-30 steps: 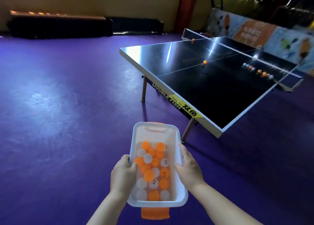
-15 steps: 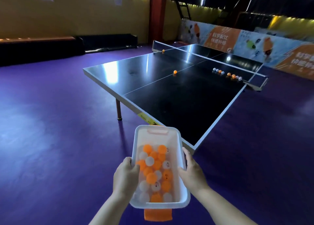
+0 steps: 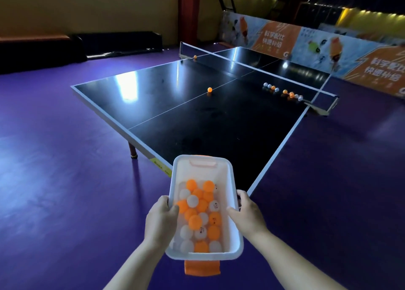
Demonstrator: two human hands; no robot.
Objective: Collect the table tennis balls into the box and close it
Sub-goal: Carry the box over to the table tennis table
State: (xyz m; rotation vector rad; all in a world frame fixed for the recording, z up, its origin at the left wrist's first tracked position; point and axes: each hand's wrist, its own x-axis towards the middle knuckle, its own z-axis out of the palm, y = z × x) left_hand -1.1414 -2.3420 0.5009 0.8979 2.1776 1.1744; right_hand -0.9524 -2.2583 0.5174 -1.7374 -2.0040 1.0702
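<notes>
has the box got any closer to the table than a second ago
Yes. The box, held in the left hand and right hand, now overlaps the table corner; earlier it sat short of it.

Around me, a dim table tennis hall.
I see a dark table [image 3: 197, 118] with its net [image 3: 252, 67] on a purple floor [image 3: 54, 169], orange banners [image 3: 328, 48] along the right, a red pillar [image 3: 189, 11] and yellow wall [image 3: 87, 6] behind.
</notes>
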